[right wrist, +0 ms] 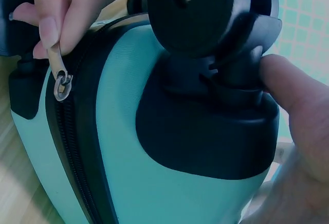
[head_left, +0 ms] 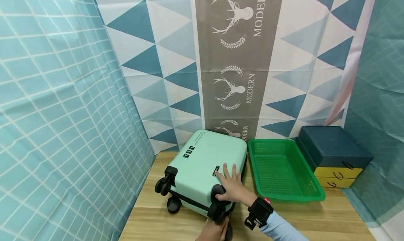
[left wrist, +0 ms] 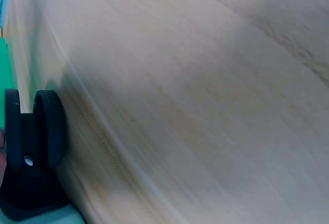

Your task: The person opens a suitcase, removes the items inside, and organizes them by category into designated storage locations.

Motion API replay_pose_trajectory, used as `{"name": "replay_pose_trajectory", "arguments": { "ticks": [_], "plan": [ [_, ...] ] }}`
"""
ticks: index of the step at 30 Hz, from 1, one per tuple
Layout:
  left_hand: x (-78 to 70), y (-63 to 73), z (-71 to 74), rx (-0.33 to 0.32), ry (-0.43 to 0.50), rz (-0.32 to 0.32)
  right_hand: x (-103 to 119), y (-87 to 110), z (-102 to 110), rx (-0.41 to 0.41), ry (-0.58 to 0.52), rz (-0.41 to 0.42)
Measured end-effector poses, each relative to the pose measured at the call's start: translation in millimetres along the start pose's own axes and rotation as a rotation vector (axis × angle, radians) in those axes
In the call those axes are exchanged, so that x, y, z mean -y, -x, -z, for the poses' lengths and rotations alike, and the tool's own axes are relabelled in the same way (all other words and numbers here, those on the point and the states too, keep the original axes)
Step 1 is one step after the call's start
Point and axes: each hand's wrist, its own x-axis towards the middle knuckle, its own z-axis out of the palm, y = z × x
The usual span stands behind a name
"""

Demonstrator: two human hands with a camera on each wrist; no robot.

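A mint-green suitcase (head_left: 205,160) lies on its side on the wooden table, with black caster wheels at its near end. My left hand (head_left: 214,230) is low at the near corner, partly hidden behind a wheel. In the right wrist view, its fingers pinch the metal zipper pull (right wrist: 55,62) on the black zipper (right wrist: 69,147). My right hand (head_left: 233,188) rests on the top shell with its fingers spread. Its thumb (right wrist: 293,90) touches the mount of a black caster wheel (right wrist: 193,16). The left wrist view shows mostly tabletop, with another caster wheel (left wrist: 49,129) at its edge.
A green plastic basket (head_left: 284,195) stands right of the suitcase. Beyond it are a dark blue box (head_left: 334,144) and yellow boxes (head_left: 337,178) under it. Patterned cloth (head_left: 176,59) hangs behind, and teal grid cloth (head_left: 63,104) on the left.
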Motion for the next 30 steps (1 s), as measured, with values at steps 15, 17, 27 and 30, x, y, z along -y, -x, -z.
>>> {"name": "replay_pose_trajectory", "arguments": {
  "ticks": [15, 17, 27, 30],
  "plan": [
    [0.8, -6.0, 9.7, 0.012, 0.076, -0.023, -22.0, 9.2, 9.1, -0.053, 0.043, 0.036],
    [0.1, -7.7, 10.7, 0.009, 0.073, -0.021, -24.3, 10.1, 12.0, -0.059, 0.049, 0.044],
    [-0.9, -8.4, 10.8, 0.003, -0.007, -0.042, -40.7, 15.8, 15.2, -0.053, -0.001, 0.104],
    [-0.1, -8.7, 11.7, -0.013, -0.011, -0.043, -44.8, 17.1, 17.6, -0.044, -0.028, 0.135]
  ]
}}
